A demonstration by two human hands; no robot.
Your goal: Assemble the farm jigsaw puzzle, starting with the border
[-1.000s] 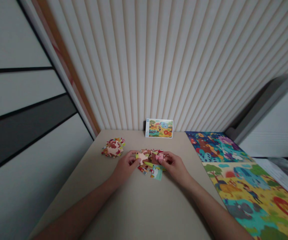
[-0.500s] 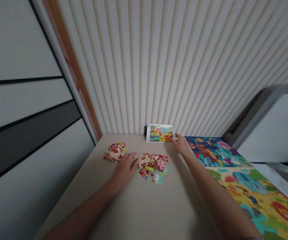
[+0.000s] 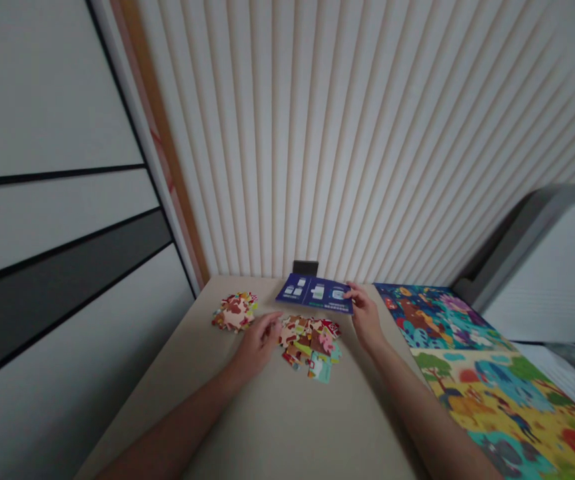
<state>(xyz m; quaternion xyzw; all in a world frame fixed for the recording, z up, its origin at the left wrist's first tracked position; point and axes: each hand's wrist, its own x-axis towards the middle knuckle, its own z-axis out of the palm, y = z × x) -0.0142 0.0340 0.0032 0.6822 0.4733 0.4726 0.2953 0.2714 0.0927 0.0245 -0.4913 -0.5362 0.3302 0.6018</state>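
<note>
A thin card (image 3: 312,293) with its dark blue printed side showing is tilted above the back of the beige table (image 3: 287,427). My right hand (image 3: 366,320) grips its right end between thumb and fingers. My left hand (image 3: 260,343) is beside the left edge of a loose pile of puzzle pieces (image 3: 312,340), its fingers bent; whether a piece is between them is too small to tell. A second heap of puzzle pieces (image 3: 236,311) lies to the left of that hand.
A small black block (image 3: 306,268) stands at the table's back edge against the pleated blind (image 3: 277,133). On the right lie a dark blue animal puzzle (image 3: 437,317) and a yellow one (image 3: 507,407). A grey-and-white object (image 3: 547,267) rises behind them.
My right hand has taken hold of the card, lifted it off the black block and turned it from its picture side to its blue side. My left hand's fingers have curled in more.
</note>
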